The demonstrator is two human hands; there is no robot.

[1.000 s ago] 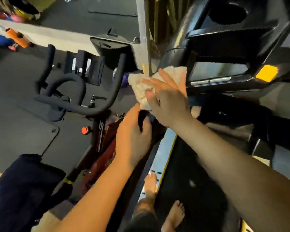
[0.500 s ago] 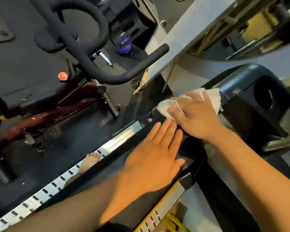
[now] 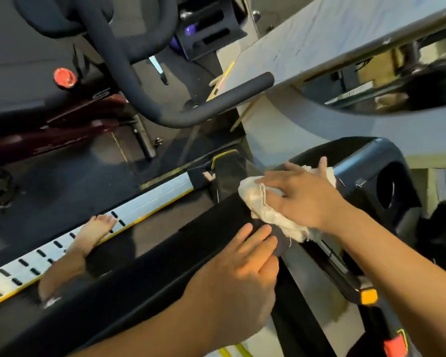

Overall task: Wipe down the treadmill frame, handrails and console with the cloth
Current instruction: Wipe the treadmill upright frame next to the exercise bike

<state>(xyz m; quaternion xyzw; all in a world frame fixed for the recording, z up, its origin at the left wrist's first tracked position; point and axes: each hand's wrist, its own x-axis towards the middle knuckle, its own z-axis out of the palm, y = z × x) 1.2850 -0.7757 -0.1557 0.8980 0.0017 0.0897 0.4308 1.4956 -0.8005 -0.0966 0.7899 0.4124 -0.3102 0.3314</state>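
Head view showed the right hand [image 3: 301,199] pressing flat, fingers straight and spread, on a crumpled off-white cloth [image 3: 260,202], which lay on the black padded treadmill handrail [image 3: 150,274] where it met the glossy black console housing [image 3: 371,173]. The left hand [image 3: 240,276] rested on the same handrail just beside the cloth, fingers extended together, holding nothing. One bare foot [image 3: 93,235] stood on the silver slotted side rail [image 3: 150,202] with its yellow edge. A stationary bike's black foam handlebar [image 3: 129,65] and red round knob [image 3: 64,77] sat beyond.
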